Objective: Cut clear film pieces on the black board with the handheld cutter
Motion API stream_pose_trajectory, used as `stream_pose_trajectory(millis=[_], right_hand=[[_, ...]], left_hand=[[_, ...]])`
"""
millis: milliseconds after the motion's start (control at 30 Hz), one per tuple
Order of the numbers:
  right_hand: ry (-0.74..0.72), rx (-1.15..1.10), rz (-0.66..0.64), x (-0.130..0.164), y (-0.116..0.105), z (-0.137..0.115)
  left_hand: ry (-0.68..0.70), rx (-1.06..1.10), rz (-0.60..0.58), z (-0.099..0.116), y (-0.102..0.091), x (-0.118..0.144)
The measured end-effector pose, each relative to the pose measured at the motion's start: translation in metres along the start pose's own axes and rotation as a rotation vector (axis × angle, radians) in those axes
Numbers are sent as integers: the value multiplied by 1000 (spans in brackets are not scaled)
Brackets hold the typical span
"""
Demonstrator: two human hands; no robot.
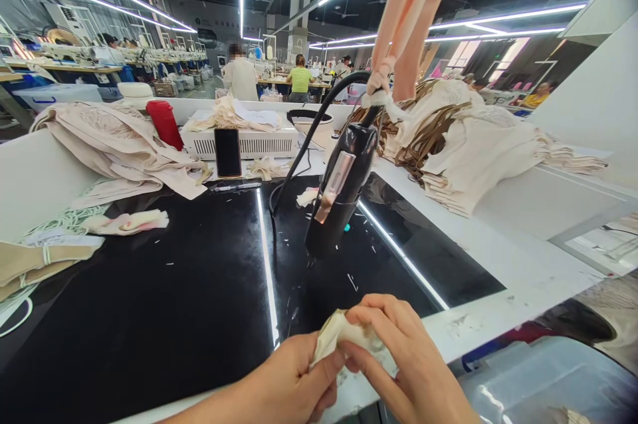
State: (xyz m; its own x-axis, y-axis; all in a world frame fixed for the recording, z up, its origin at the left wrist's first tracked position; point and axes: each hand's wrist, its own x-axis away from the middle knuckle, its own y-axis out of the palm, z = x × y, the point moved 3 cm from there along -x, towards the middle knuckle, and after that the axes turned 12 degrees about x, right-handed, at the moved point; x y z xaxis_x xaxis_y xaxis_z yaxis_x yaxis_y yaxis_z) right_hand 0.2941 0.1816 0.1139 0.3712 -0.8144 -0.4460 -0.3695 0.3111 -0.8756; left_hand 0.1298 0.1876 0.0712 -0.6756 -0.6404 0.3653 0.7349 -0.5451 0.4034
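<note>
A small bunched piece of cream cloth [331, 337] is held between both hands at the front edge of the table. My left hand [302, 374] pinches its left side between thumb and fingers. Closed on the right side, my right hand [399, 351] has its fingertips curled over the cloth. Part of the cloth is hidden behind my fingers. Just beyond the hands, a black handheld tool [341, 188] with a metal lever hangs from a knotted peach fabric strip [411, 18]; its tip is near the black tabletop sheet [164, 304].
Piled pale fabric [114, 141] lies at left, with a red container [164, 125] behind it. A phone [228, 153] leans on a white vented box [264, 143]. Stacked cream pieces [478, 151] fill the right. A black cable [309, 138] loops beside the tool. A clear plastic bin [548, 381] stands below right.
</note>
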Motion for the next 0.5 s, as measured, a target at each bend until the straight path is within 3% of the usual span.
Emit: stream_pose_trajectory(millis=[133, 267, 400, 500], right_hand=[[3, -59, -40, 3, 3, 1], [-57, -136, 25, 8, 9, -2], [154, -163, -58, 11, 12, -2], [204, -235, -125, 12, 6, -1]], left_hand=[[25, -28, -1, 1, 2, 1], [46, -42, -11, 7, 4, 2], [59, -84, -19, 5, 3, 0], [55, -108, 5, -3, -1, -3]])
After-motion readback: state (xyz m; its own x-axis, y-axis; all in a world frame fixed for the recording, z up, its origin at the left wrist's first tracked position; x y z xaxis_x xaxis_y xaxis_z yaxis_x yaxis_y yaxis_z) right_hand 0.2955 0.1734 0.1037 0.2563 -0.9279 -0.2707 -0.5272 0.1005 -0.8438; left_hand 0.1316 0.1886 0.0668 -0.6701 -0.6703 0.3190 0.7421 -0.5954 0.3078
